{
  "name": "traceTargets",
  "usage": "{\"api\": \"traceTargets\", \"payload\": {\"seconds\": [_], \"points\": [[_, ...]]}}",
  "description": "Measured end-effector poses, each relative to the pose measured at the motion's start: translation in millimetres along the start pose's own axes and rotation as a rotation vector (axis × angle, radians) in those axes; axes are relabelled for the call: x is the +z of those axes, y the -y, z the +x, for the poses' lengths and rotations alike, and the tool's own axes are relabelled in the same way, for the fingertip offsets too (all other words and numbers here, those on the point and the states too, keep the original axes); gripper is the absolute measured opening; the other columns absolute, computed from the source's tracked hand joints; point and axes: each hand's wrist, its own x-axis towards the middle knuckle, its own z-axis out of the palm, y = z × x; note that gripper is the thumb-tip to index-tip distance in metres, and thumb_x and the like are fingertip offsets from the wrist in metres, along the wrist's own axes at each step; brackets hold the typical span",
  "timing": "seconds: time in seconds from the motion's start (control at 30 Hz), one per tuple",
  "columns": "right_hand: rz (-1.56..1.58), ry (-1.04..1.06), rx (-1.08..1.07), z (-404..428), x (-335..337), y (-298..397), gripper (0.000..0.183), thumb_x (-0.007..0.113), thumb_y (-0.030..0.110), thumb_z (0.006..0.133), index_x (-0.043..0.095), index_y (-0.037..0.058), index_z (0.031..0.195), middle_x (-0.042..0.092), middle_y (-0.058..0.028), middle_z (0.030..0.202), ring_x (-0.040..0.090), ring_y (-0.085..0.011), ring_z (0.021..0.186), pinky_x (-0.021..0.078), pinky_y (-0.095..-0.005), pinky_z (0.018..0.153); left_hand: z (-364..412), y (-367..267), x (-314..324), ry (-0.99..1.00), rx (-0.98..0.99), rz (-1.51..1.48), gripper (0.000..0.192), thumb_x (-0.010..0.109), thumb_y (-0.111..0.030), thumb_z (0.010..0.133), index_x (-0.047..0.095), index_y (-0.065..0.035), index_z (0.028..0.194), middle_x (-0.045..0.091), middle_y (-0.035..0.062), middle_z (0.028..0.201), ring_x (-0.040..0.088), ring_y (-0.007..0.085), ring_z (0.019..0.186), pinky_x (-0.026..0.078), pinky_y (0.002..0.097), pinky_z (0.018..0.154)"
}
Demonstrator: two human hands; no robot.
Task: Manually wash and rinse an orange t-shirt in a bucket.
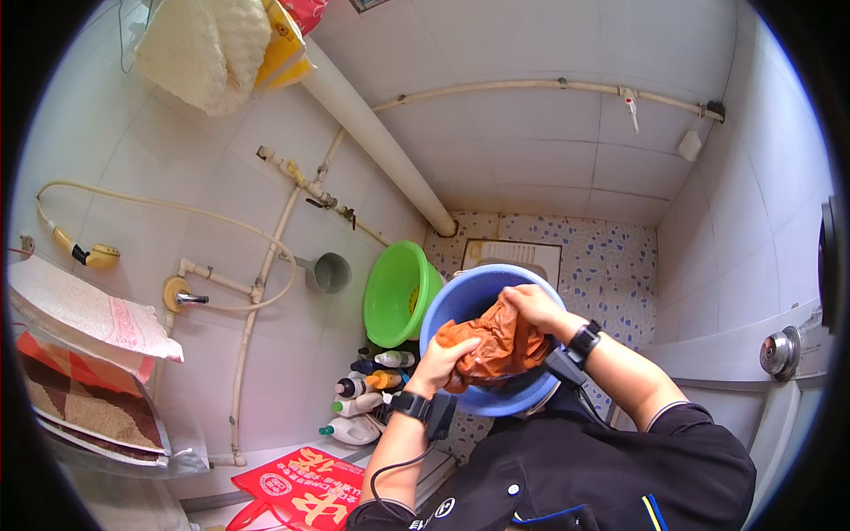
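Note:
A wet-looking orange-brown cloth (498, 348) is gathered between my two hands over a blue plastic bucket (465, 402). My left hand (438, 362) grips its left side, thumb on top, near the bucket's left rim. At the cloth's upper right, my right hand (534, 307) pinches a fold of it above the bucket's far side. The cloth hides most of the bucket's inside; something dark shows in the bucket beneath it. Both wrists wear black straps with small devices and cables.
A green basin (396, 292) leans left of the bucket, with several bottles (355, 430) below it. A squat toilet (511, 252) lies behind the bucket. A grey dipper (331, 273) and a shower hose (199, 211) hang on the left wall. A red bag (299, 488) lies lower left; a door knob (778, 353) is right.

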Motion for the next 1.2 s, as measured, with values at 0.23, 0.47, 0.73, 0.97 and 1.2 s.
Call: {"api": "traceTargets", "payload": {"seconds": [0.23, 0.47, 0.73, 0.97, 1.2], "points": [[0.392, 0.017, 0.238, -5, -35, -26, 0.033, 0.045, 0.027, 0.087, 0.055, -0.0023, 0.097, 0.058, -0.0095, 0.087, 0.054, -0.0158, 0.075, 0.0451, -0.0312, 0.068, -13, -1, -29, -0.035, -0.046, 0.226, 0.015, 0.062, -0.005, 0.073, 0.050, -0.0036, 0.081, 0.056, 0.0026, 0.079, 0.053, 0.0099, 0.071, 0.044, 0.0240, 0.065], [-0.108, 0.271, -0.111, -21, 27, 36, 0.034, 0.050, 0.034, 0.082, 0.055, 0.0006, 0.089, 0.058, -0.0111, 0.085, 0.054, -0.0163, 0.081, 0.0437, -0.0292, 0.074, 19, 45, -19, -0.290, -0.149, -0.250, 0.021, 0.051, -0.024, 0.084, 0.054, -0.0033, 0.089, 0.058, 0.0065, 0.082, 0.058, 0.0175, 0.070, 0.048, 0.0296, 0.065], [-0.501, -0.076, -0.289, -1, 66, -4, 0.040, 0.037, 0.030, 0.086, 0.057, -0.0015, 0.072, 0.056, -0.0228, 0.069, 0.055, -0.0384, 0.066, 0.0448, -0.0449, 0.059, 42, 69, 19, -0.464, -0.130, -0.294, 0.031, 0.041, -0.034, 0.088, 0.051, -0.0042, 0.088, 0.057, 0.0083, 0.080, 0.056, 0.0194, 0.071, 0.048, 0.0350, 0.058], [-0.449, -0.072, -0.294, -14, 83, 18, 0.037, 0.039, 0.029, 0.086, 0.055, -0.0016, 0.073, 0.055, -0.0237, 0.070, 0.054, -0.0402, 0.069, 0.0433, -0.0455, 0.061, 30, 39, 18, -0.469, -0.118, -0.201, 0.030, 0.044, -0.035, 0.086, 0.053, -0.0069, 0.085, 0.057, 0.0062, 0.077, 0.054, 0.0175, 0.067, 0.046, 0.0327, 0.056], [-0.060, 0.188, 0.025, -4, 36, 10, 0.041, 0.049, 0.035, 0.084, 0.053, -0.0045, 0.094, 0.059, -0.0118, 0.089, 0.055, -0.0175, 0.081, 0.0439, -0.0301, 0.072, 10, 21, 18, -0.163, -0.066, -0.179, 0.017, 0.050, -0.019, 0.085, 0.056, -0.0038, 0.091, 0.059, 0.0045, 0.085, 0.057, 0.0127, 0.072, 0.047, 0.0249, 0.063]]}}
